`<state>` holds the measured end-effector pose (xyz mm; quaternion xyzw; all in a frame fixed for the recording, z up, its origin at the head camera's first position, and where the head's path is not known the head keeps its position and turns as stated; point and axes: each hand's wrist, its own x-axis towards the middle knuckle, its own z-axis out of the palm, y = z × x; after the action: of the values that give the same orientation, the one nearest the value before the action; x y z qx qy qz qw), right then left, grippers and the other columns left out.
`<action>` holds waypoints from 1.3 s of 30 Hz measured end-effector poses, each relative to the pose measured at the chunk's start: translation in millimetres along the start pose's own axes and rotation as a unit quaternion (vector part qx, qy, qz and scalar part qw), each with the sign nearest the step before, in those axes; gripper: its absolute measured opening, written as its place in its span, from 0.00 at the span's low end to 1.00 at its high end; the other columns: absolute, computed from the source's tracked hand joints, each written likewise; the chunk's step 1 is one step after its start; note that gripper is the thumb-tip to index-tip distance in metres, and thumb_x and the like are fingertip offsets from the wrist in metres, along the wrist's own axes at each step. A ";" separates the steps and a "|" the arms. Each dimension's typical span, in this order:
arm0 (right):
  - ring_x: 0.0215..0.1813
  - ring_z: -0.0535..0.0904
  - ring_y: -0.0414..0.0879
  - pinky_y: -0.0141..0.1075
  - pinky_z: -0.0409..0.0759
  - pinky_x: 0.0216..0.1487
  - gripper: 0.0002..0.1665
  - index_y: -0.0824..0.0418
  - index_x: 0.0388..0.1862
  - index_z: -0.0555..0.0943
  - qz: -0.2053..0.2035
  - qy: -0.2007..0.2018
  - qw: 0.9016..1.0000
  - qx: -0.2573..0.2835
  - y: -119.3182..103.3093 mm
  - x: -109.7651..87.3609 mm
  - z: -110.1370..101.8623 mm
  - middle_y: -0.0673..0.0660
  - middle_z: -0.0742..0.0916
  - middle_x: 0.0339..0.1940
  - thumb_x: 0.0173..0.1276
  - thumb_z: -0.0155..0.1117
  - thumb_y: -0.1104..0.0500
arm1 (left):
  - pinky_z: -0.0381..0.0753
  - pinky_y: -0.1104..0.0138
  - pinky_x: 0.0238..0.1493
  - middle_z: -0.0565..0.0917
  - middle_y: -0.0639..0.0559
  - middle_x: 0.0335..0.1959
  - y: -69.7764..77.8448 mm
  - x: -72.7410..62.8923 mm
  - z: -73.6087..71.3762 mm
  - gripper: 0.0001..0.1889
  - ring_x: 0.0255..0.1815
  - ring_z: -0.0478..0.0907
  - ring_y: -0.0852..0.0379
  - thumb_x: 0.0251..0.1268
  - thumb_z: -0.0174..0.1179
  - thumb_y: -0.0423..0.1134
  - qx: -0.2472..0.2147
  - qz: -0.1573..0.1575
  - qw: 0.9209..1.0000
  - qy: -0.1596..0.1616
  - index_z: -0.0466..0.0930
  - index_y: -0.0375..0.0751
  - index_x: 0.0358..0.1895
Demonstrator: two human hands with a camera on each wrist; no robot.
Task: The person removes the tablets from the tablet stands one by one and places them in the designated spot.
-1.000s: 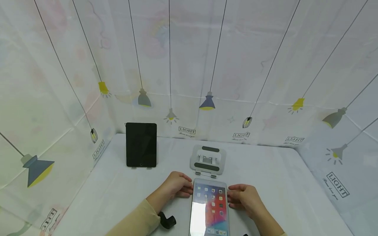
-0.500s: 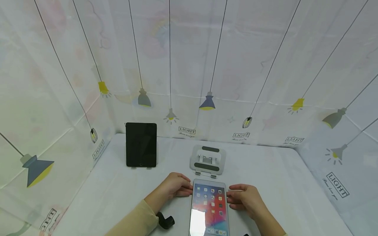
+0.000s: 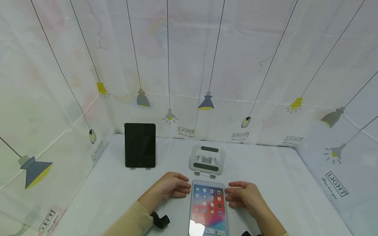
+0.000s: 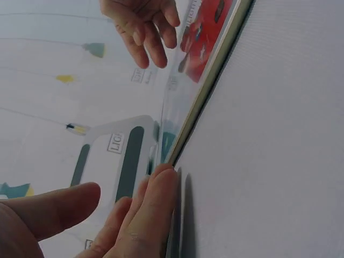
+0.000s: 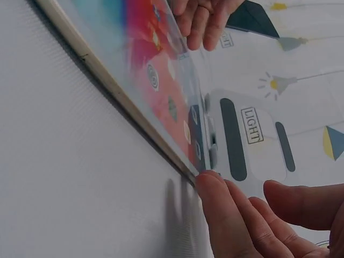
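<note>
A tablet [image 3: 208,206] with a white frame lies face up on the white table, its screen lit with app icons; its near end runs out of the head view. My left hand [image 3: 174,186] is at its left edge, fingers lightly bent, thumb apart from them in the left wrist view. On the opposite side my right hand [image 3: 243,196] has its fingertips right at the tablet's right edge, thumb raised. Neither hand grips anything. Just beyond the tablet's far end lies a grey tablet stand [image 3: 220,160] with dark pads and two small lips facing me.
At the back left a second tablet [image 3: 140,145], its screen black, leans upright on a stand. A black curved piece [image 3: 160,221] sits by my left sleeve. Behind the table [image 3: 260,170] hangs a white curtain [image 3: 265,131] printed with lamps.
My left hand has drawn slightly left from the tablet's edge. My right hand stays almost in place. The bright reflection on the screen has shrunk downward, and the head view has shifted a little.
</note>
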<state>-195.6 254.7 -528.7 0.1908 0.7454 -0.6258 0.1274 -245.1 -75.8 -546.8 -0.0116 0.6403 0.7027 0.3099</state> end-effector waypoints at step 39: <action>0.56 0.93 0.60 0.49 0.93 0.51 0.29 0.65 0.73 0.77 -0.104 -0.096 0.989 0.034 -63.4 25.3 52.8 0.66 0.90 0.63 0.77 0.70 0.57 | 0.90 0.48 0.62 0.80 0.32 0.73 24.1 -42.7 -83.6 0.29 0.63 0.88 0.41 0.81 0.60 0.38 -0.009 0.058 0.998 0.025 0.67 0.30 0.78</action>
<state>-249.0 196.9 -493.2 0.0557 0.7240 -0.6758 0.1266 -253.2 -169.3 -522.7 0.0054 0.6412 0.7244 0.2529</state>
